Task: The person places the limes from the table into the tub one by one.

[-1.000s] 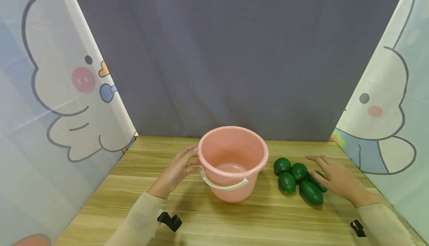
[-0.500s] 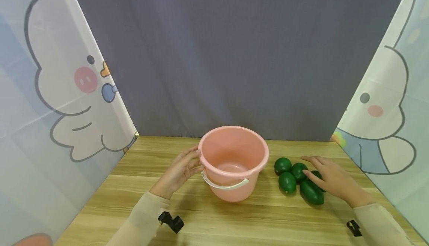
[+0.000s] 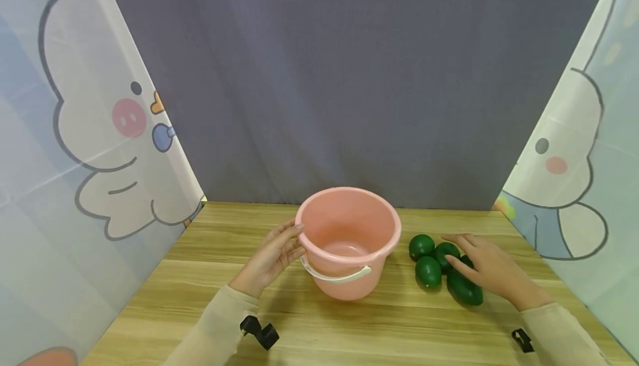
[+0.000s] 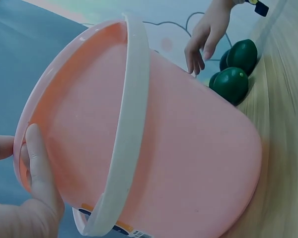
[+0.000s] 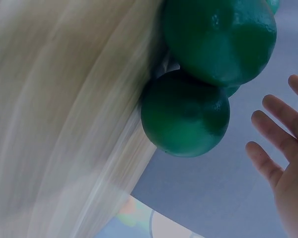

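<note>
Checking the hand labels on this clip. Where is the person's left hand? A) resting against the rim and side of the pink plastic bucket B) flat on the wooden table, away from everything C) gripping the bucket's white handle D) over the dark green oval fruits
A: the left hand lies against the side and rim of the pink plastic bucket, thumb at the rim in the left wrist view; its white handle hangs untouched at the front.

A pink bucket with white handle, dark green avocados, wood-grain table.
</note>
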Motion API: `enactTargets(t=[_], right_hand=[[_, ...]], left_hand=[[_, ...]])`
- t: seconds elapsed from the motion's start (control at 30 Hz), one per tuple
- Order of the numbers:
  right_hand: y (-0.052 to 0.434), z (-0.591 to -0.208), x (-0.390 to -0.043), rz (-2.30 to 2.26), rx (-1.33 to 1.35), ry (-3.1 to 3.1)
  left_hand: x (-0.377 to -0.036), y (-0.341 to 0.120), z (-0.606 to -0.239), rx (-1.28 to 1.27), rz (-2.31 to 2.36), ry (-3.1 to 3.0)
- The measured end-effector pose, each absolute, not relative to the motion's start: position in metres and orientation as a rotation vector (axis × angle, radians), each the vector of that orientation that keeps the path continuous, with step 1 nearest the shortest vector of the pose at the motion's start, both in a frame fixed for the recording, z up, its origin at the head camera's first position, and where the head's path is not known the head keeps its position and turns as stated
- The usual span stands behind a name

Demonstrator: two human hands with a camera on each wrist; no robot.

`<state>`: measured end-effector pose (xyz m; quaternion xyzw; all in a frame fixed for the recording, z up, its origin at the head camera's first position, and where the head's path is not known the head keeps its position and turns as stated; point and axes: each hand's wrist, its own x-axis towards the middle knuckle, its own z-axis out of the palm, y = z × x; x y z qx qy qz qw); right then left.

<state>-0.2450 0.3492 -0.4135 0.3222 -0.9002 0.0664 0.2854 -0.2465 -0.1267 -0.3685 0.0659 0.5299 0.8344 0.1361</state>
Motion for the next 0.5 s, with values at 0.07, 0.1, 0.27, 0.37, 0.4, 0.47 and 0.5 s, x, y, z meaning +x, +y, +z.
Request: enactTargets(t=[0.07, 0.1, 0.27, 0.37, 0.4, 0.47, 0.5], right_hand=[[0.349, -0.414, -0.245, 0.177, 0.864, -2.411], [0.348, -0.414, -0.245, 0.176, 0.866, -2.41], [0.344, -0.413, -0.244, 0.187, 0.893, -2.396], [0.341, -0.413, -0.244, 0.195, 0.907, -2.39], [0.341, -0.413, -0.243, 0.192, 0.906, -2.389], [0.339, -0.413, -0.243, 0.194, 0.903, -2.392], [0.338, -0.413, -0.242, 0.196, 0.901, -2.396]], left_hand=[[-0.247, -0.126, -0.369, 0.189, 2.418, 1.538], [-0.247, -0.126, -0.37, 0.19, 2.418, 1.54], [-0.247, -0.126, -0.37, 0.188, 2.437, 1.516], [-0.247, -0.126, -0.37, 0.193, 2.449, 1.499], [-0.247, -0.126, -0.37, 0.198, 2.451, 1.496], [-0.246, -0.125, -0.369, 0.205, 2.454, 1.489], [-0.246, -0.125, -0.369, 0.21, 2.454, 1.487]])
